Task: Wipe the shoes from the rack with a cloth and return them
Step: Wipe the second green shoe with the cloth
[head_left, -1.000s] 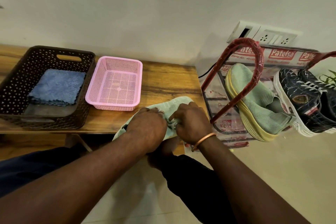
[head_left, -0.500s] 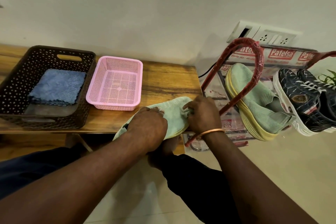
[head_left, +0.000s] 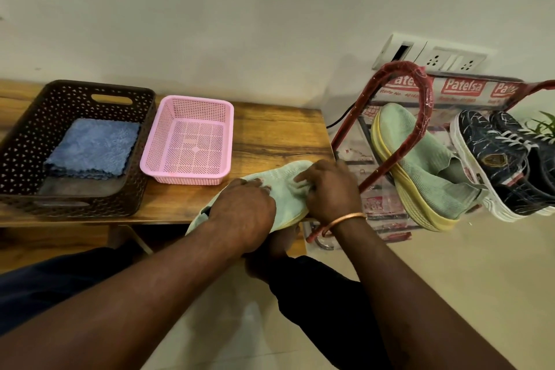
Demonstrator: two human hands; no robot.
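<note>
I have the mint-green shoe lying across the front right corner of the wooden table, its heel past the edge. My left hand curls over its middle and my right hand grips the toe end. The pink tray and the brown basket holding a blue cloth sit to the left. The red rack stands just right of the table, with pale open floor below it.

Open tabletop strip between pink basket and red rack frame.

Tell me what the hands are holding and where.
A green shoe: the left hand grips its middle, and the right hand pinches its upper near the toe.
</note>
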